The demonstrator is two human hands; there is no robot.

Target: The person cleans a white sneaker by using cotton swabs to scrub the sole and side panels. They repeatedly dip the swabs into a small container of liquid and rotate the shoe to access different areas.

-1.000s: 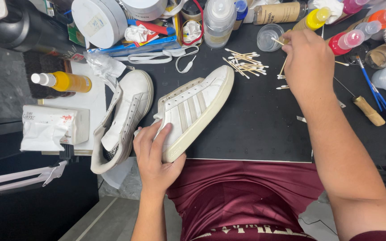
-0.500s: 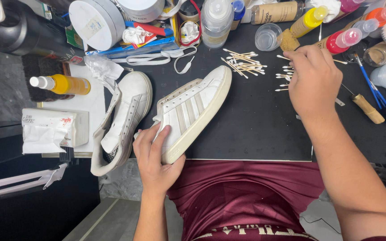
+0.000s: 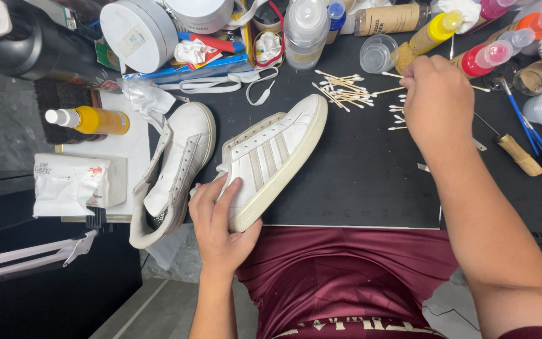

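Seeing a white crumpled packet (image 3: pixel 70 185) far left, yellow bottle (image 3: pixel 92 120) above. My left hand (image 3: pixel 221 226) grips the white striped sneaker's (image 3: pixel 274 157) heel at the mat edge; right hand (image 3: pixel 437 100) pinches a cotton swab (image 3: pixel 391 74).

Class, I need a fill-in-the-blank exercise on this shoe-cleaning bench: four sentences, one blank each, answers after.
1. The left hand grips the heel end of a white ____ lying on its side.
2. The right hand reaches among the scattered cotton ____.
3. The second sneaker lies to the ____ of the held one.
4. The work mat is ____ in colour.

Answers: sneaker; swabs; left; black
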